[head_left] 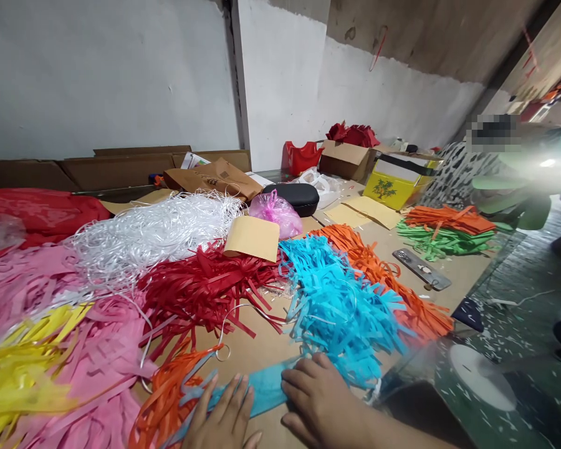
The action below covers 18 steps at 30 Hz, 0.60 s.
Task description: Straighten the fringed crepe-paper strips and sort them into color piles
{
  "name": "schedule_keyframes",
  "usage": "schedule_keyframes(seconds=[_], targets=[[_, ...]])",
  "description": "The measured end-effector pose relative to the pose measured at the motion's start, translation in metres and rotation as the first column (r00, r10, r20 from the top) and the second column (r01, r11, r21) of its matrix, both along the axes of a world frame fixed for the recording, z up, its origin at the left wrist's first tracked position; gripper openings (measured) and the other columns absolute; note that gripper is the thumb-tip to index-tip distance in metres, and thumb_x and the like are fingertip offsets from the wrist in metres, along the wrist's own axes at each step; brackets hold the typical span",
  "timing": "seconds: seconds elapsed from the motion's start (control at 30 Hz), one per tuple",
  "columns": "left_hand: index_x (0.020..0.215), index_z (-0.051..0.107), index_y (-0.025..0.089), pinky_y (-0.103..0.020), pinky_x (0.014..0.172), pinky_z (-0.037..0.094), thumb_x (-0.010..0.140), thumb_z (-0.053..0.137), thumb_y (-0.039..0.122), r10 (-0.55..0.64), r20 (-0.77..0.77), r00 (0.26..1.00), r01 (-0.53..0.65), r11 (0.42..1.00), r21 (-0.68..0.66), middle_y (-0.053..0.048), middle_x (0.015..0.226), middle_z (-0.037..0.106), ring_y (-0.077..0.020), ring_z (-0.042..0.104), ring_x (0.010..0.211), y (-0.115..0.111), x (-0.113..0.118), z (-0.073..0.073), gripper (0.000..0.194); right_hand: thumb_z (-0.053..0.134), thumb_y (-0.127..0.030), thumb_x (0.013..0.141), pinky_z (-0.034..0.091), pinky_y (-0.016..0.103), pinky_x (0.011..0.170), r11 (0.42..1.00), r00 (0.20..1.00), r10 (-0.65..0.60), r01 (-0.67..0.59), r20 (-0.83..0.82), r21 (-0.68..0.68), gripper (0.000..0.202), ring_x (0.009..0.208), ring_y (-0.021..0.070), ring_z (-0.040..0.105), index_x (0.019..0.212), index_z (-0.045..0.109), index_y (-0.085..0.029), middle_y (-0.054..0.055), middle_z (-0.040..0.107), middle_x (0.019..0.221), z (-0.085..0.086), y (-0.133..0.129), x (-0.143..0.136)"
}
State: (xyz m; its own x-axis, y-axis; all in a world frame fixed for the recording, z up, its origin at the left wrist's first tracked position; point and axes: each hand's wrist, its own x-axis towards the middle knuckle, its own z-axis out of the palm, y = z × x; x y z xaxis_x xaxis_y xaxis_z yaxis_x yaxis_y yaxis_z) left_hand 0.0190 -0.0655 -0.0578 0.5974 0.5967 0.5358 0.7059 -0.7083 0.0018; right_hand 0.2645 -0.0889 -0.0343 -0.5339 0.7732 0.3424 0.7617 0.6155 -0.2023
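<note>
A flat blue strip piece (266,388) lies on the brown cardboard surface at the bottom centre. My left hand (227,415) rests on its left part, fingers spread and flat. At its right end my right hand (320,396) bears down with bent fingers pressed together on the blue piece. Orange strips (168,393) with a metal ring (223,353) lie just left of my left hand. Beyond my right hand spreads a heap of bright blue strips (331,305). Dark red strips (206,284) lie behind the bare cardboard.
Pink strips (103,362) and yellow strips (19,374) cover the left. White string (159,234), a black case (294,197), a yellow box (395,184) and a phone (421,269) lie farther back. A fan (533,174) stands right.
</note>
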Motion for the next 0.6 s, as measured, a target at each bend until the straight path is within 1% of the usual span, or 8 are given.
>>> schedule_keyframes(seconds=[0.07,0.13,0.2,0.27,0.33,0.4,0.53,0.6], targets=[[0.099,0.08,0.019,-0.038,0.124,0.012,0.103,0.033,0.055,0.028,0.032,0.999,-0.028,1.0,-0.002,-0.01,0.107,0.081,-0.0213,0.071,0.103,0.0,0.003,0.002,0.059,0.064,-0.037,0.096,0.03,0.039,0.077,1.0,1.0,-0.011,0.011,0.007,0.027,0.018,0.087,0.0208,0.06,0.097,0.061,-0.02,0.001,0.075,0.104,-0.004,0.004,0.0],[0.098,0.079,0.019,-0.04,0.118,0.02,0.101,0.041,0.051,0.048,0.015,0.999,-0.048,0.998,-0.029,-0.008,0.099,0.081,-0.0232,0.069,0.098,0.001,0.007,0.006,0.05,0.062,-0.031,0.098,0.028,0.039,0.076,0.999,1.0,-0.015,0.015,-0.023,0.028,0.013,0.084,0.0197,0.06,0.091,0.061,-0.02,0.0,0.076,0.097,-0.002,0.01,0.002],[0.093,0.077,0.022,-0.042,0.111,0.027,0.094,0.053,0.04,0.05,0.006,0.999,-0.049,0.993,-0.105,-0.004,0.086,0.078,-0.0234,0.066,0.09,0.004,0.011,0.013,0.031,0.06,-0.028,0.1,0.027,0.038,0.076,0.999,0.996,-0.012,0.007,-0.09,-0.052,0.014,0.083,0.0187,0.06,0.087,0.062,-0.021,-0.001,0.076,0.091,0.004,0.017,0.004],[0.083,0.073,0.026,-0.042,0.108,0.028,0.087,0.056,0.025,0.045,0.056,0.997,-0.034,0.981,-0.189,0.001,0.077,0.072,-0.0211,0.063,0.083,0.008,0.012,0.018,0.018,0.06,-0.027,0.1,0.027,0.038,0.077,0.989,0.99,-0.022,0.001,-0.14,-0.149,0.015,0.083,0.0183,0.061,0.086,0.063,-0.021,-0.001,0.076,0.087,0.012,0.022,0.006],[0.076,0.069,0.028,-0.041,0.107,0.029,0.084,0.051,0.012,0.045,0.117,0.992,-0.017,0.973,-0.229,0.004,0.074,0.068,-0.019,0.062,0.079,0.011,0.01,0.02,0.025,0.065,-0.032,0.096,0.028,0.037,0.078,0.981,0.991,-0.022,-0.003,-0.129,-0.192,0.014,0.085,0.0195,0.061,0.089,0.065,-0.02,0.001,0.075,0.087,0.016,0.025,0.008],[0.075,0.068,0.028,-0.041,0.106,0.029,0.082,0.048,0.007,0.026,0.134,0.991,0.0,0.982,-0.19,0.004,0.074,0.069,-0.0191,0.062,0.079,0.014,0.004,0.018,0.03,0.07,-0.036,0.092,0.027,0.037,0.078,0.984,0.994,0.003,-0.021,-0.107,-0.175,0.016,0.087,0.0207,0.061,0.092,0.066,-0.021,0.002,0.074,0.091,0.015,0.025,0.009],[0.086,0.071,0.029,-0.041,0.105,0.028,0.083,0.047,0.006,-0.028,0.125,0.992,0.044,0.991,-0.125,0.004,0.079,0.074,-0.0197,0.064,0.086,0.016,-0.01,0.011,0.033,0.067,-0.025,0.093,0.025,0.037,0.075,0.995,0.99,0.03,-0.044,-0.141,-0.093,0.004,0.086,0.018,0.059,0.09,0.069,-0.023,-0.001,0.075,0.094,0.004,0.023,0.012],[0.086,0.072,0.03,-0.041,0.104,0.028,0.084,0.045,0.006,-0.027,0.157,0.987,0.048,0.99,-0.131,0.004,0.077,0.075,-0.0189,0.064,0.085,0.016,-0.014,0.01,0.036,0.065,-0.023,0.094,0.025,0.037,0.076,0.997,0.986,0.034,-0.045,-0.164,-0.065,0.005,0.085,0.0173,0.059,0.09,0.068,-0.023,-0.001,0.075,0.093,0.002,0.022,0.013]])
